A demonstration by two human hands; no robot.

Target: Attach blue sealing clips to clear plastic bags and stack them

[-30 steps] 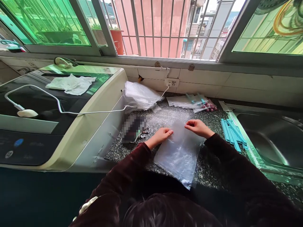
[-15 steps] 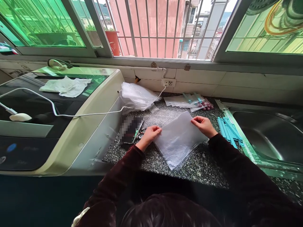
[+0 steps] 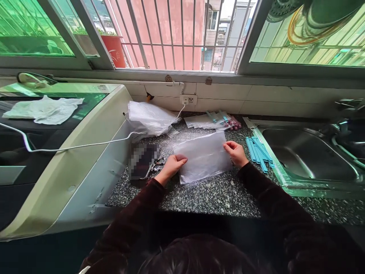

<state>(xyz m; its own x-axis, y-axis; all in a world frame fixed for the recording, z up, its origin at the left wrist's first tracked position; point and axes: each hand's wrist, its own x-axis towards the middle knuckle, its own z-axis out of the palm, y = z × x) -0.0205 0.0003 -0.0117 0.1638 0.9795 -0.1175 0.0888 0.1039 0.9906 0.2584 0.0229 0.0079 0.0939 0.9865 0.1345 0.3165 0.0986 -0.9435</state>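
A clear plastic bag lies crosswise on the speckled granite counter, held at both ends. My left hand pinches its left edge with closed fingers. My right hand grips its right edge, fingers curled round it. Both arms wear dark red sleeves. A bundle of blue strips lies just right of my right hand.
A phone lies left of my left hand. A pile of clear bags and more bags with blue and pink strips sit by the wall. A steel sink is at right, a washing machine with a white cable at left.
The bag has been turned from hanging lengthwise toward me to lying crosswise on the counter, and my hands have spread apart to its two ends. The view has shifted right.
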